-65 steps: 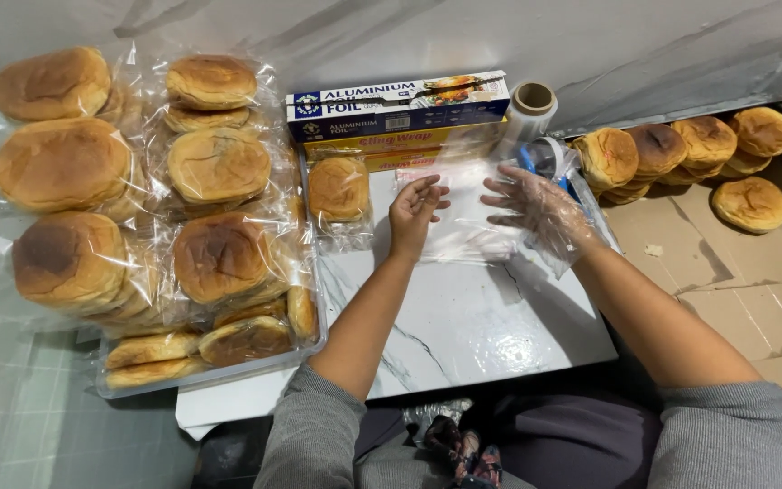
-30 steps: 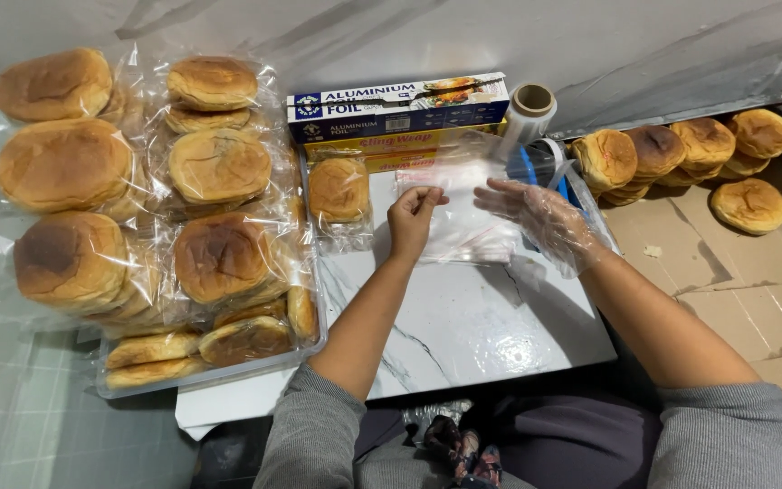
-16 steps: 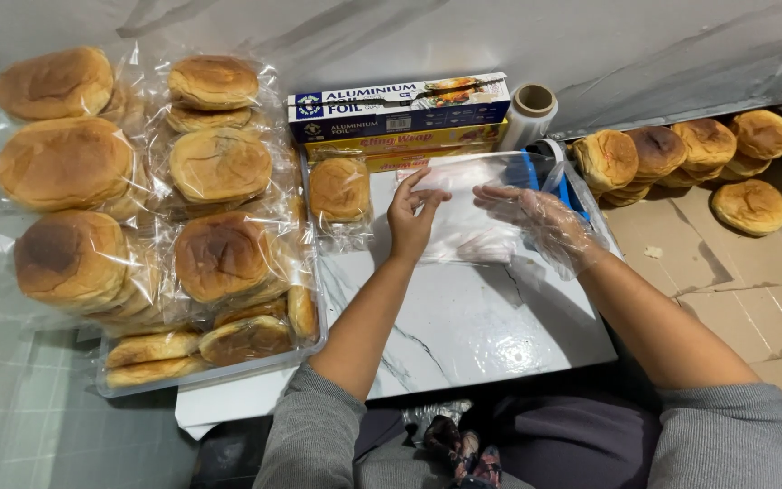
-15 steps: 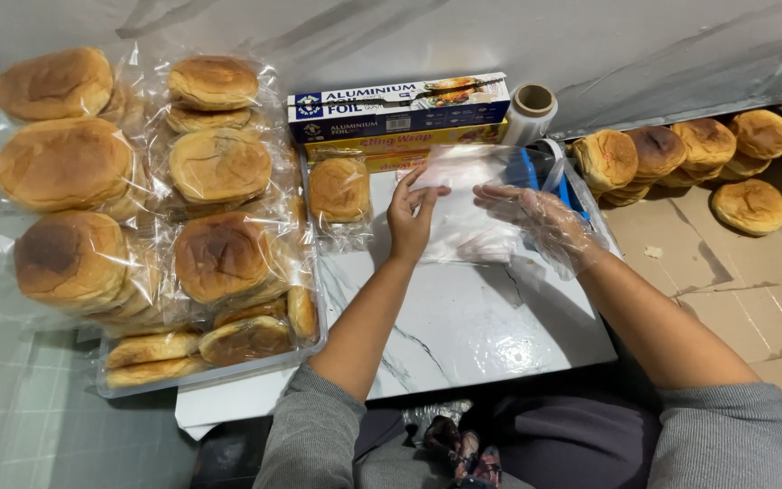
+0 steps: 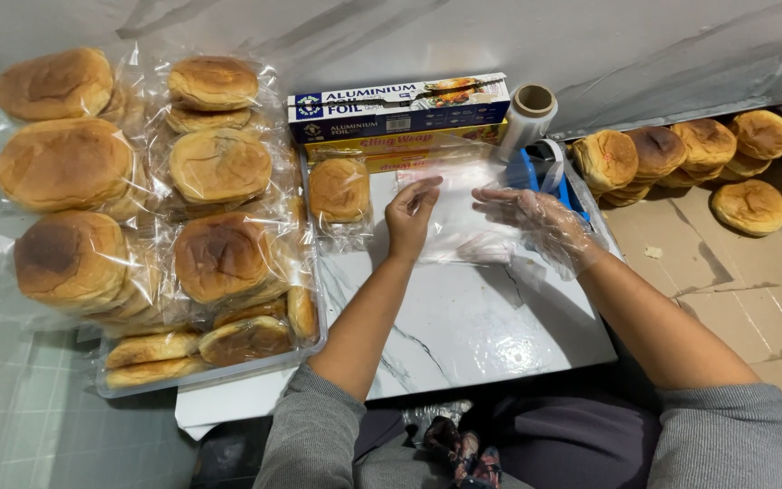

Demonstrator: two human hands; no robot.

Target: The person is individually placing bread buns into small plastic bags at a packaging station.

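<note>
- Marbled white board [image 5: 463, 317] forms the work surface, set against a pale grey wall, with green tiled floor to the left and flattened brown cardboard [image 5: 726, 272] to the right.
- Left hand [image 5: 412, 213] is bare; its fingers curl loosely over the left edge of a clear plastic sheet [image 5: 463, 222] and touch it. A firm pinch cannot be made out.
- Right hand [image 5: 536, 217] wears a thin see-through glove; its fingers are stretched out almost flat, resting on the right part of the same sheet, not closed around anything.
- The plastic sheet lies at the far end of the board, between the two hands, just in front of the boxes.
- One wrapped bun [image 5: 338, 192] sits just left of the left hand, on the board's far left corner.
- A blue foil box [image 5: 400, 104] lies across the back, on top of a yellow wrap box [image 5: 409, 145].
- A roll of clear film [image 5: 529, 113] stands upright beside the boxes, with a blue item just in front of it.
- A tray of bagged buns [image 5: 165, 226] fills the left side.
- Bare buns [image 5: 681, 154] rest in a row on the cardboard at the right, with one bun lying apart.
</note>
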